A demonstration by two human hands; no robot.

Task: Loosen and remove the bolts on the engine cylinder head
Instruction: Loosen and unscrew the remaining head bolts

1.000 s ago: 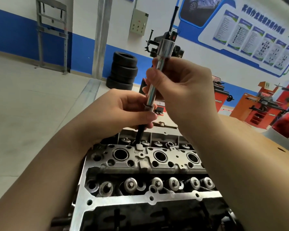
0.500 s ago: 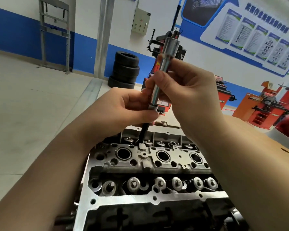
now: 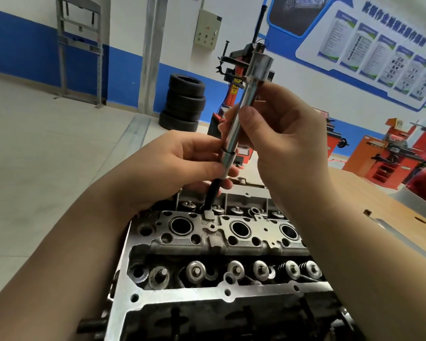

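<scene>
The engine cylinder head (image 3: 231, 244) fills the lower middle, with round bores and valve springs showing. A long chrome socket extension (image 3: 244, 104) rises tilted from it, its socket (image 3: 228, 164) seated on a long black bolt (image 3: 212, 193) whose lower end enters a hole near the head's far-left side. My left hand (image 3: 177, 168) pinches the socket and the top of the bolt. My right hand (image 3: 278, 134) grips the extension shaft higher up, fingers curled round it. The wide square-drive end (image 3: 260, 66) sticks out above my right hand.
A wooden bench top (image 3: 379, 207) runs along the right. Behind stand stacked tyres (image 3: 185, 102), a red tyre changer (image 3: 234, 77), orange workshop machines (image 3: 389, 158) and a grey metal frame (image 3: 79, 50) on the tiled floor.
The extension, socket and black bolt have risen a little; more of the bolt shows above the head. Both hands keep their hold and have lifted slightly.
</scene>
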